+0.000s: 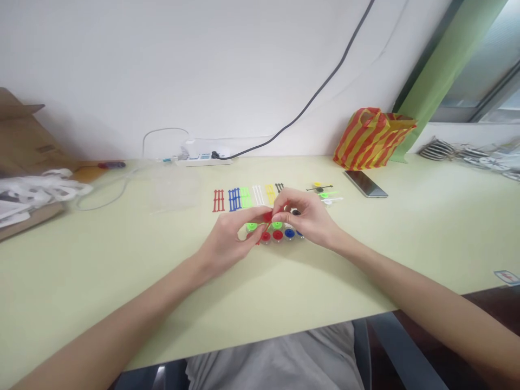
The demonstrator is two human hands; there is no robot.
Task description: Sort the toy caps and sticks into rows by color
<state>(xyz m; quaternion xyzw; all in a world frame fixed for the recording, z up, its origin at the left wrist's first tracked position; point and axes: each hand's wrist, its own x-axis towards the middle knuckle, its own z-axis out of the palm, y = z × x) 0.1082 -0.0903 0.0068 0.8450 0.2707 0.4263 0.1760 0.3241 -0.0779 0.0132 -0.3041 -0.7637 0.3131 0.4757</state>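
Note:
My left hand [231, 233] is closed in a pinch, thumb and fingers on a red arrow-ended stick [267, 226] and a small red round piece [267, 216]. My right hand [306, 214] pinches at the upper end of the same red parts; its fingertips partly hide them. Just below and behind the hands stand several small round pieces with clear bases: red discs [277, 235], a blue disc [289, 233], green discs [251, 227] and a black one [296, 213]. My right hand covers some of them.
Beyond the hands lie rows of red [218, 200], blue [234, 199], green, white, yellow and black arrow sticks. Sticks with discs [324, 194] lie to their right. Farther off are a phone [365, 183], a striped bag [368, 140], a power strip [203, 159] and a cardboard box [30, 141].

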